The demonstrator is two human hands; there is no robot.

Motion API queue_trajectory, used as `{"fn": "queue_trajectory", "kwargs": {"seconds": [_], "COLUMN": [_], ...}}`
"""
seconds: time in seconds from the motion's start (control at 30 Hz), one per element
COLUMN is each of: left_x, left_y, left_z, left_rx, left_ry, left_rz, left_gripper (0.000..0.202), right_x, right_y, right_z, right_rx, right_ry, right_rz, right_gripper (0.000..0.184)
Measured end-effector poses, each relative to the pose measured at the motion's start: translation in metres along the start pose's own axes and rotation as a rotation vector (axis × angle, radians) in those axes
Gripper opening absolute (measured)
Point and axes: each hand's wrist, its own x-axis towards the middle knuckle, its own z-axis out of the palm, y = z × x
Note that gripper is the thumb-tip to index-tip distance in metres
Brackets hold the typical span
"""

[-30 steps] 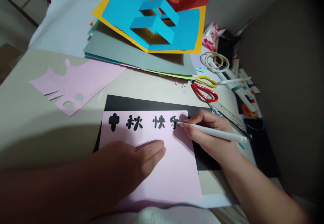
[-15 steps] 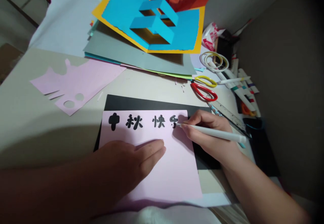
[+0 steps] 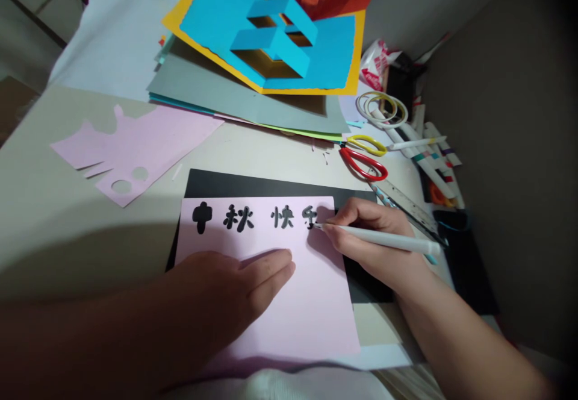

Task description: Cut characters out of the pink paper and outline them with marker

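A sheet of pink paper lies over a black sheet on the table. Several thick black Chinese characters run along its top edge. My left hand rests flat on the pink paper below them, fingers stretched out. In my right hand is a white marker pen, pinched between thumb and fingers. Its tip touches the paper at the lower part of the rightmost character. That character is partly dark and partly outlined.
Behind stands a blue and yellow pop-up card on stacked coloured paper. Cut pink scraps lie at left. Right of centre are scissors, a ruler, tape rolls and several markers.
The pen tip has moved slightly down within the rightmost character, with my right hand. My left hand stays on the paper. The view has shifted very slightly.
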Motion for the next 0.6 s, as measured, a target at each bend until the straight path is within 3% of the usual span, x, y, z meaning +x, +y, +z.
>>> {"fn": "queue_trajectory", "kwargs": {"seconds": [0.6], "left_x": [0.0008], "left_y": [-0.0015], "left_z": [-0.0044], "left_rx": [0.003], "left_ry": [-0.058], "left_rz": [-0.002], "left_gripper": [0.067], "right_x": [0.0021], "right_y": [0.0023], "right_z": [-0.0021], "right_rx": [0.035], "right_ry": [0.003], "right_rz": [0.01], "right_gripper": [0.025]}}
